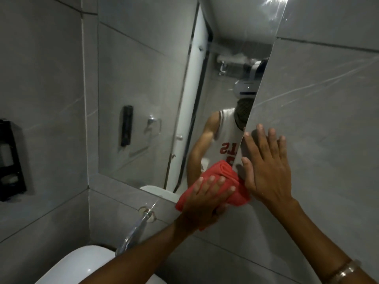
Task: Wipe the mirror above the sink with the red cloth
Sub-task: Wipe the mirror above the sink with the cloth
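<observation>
The frameless mirror hangs on the grey tiled wall above the sink. My left hand presses the folded red cloth flat against the mirror's lower right corner. My right hand lies open and flat on the tile just right of the mirror's edge, its thumb next to the cloth. The mirror reflects a person in a white sleeveless top and the cloth.
A chrome wall tap sticks out below the mirror over the white sink at the bottom left. A black dispenser is fixed to the left wall. Grey tiles cover the wall to the right.
</observation>
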`<action>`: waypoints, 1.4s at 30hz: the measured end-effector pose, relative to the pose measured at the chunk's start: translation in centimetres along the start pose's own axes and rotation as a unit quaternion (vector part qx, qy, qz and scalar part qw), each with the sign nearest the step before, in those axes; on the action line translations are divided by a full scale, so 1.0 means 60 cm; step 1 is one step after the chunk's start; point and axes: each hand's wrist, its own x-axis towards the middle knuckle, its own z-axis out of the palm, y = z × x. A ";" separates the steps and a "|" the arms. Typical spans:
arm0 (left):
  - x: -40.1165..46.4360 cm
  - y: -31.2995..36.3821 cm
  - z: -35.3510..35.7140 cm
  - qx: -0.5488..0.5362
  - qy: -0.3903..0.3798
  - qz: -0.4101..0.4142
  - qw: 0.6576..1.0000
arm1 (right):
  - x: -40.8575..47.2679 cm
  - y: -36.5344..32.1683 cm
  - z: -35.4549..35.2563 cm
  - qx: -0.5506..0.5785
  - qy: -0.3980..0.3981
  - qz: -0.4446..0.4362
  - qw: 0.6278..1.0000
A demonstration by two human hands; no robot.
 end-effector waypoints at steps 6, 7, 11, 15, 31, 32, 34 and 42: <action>0.153 -0.207 -0.096 0.060 -0.007 0.141 0.988 | 0.056 0.012 -0.003 -0.004 0.032 -0.013 0.999; 0.193 -0.235 -0.118 0.062 0.018 0.069 0.996 | 0.068 0.013 -0.005 -0.001 0.037 -0.007 0.999; 0.309 -0.250 -0.175 0.028 0.110 -0.285 0.952 | 0.096 0.013 -0.015 0.019 0.053 0.011 0.998; 0.320 -0.176 -0.158 0.025 0.071 -0.171 0.982 | 0.110 0.017 -0.019 0.033 0.076 0.018 0.996; 0.545 -0.144 -0.211 0.030 0.100 -0.082 0.991 | 0.244 0.089 -0.055 -0.003 0.135 0.046 0.990; 0.543 -0.149 -0.209 0.043 0.080 -0.030 0.995 | 0.245 0.091 -0.054 -0.002 0.137 0.048 0.989; 0.561 -0.183 -0.229 0.053 0.061 0.022 0.996 | 0.247 0.095 -0.056 0.001 0.137 0.051 0.989; 0.711 -0.209 -0.284 0.029 0.117 -0.143 0.982 | 0.259 0.133 -0.084 -0.013 0.147 0.054 0.988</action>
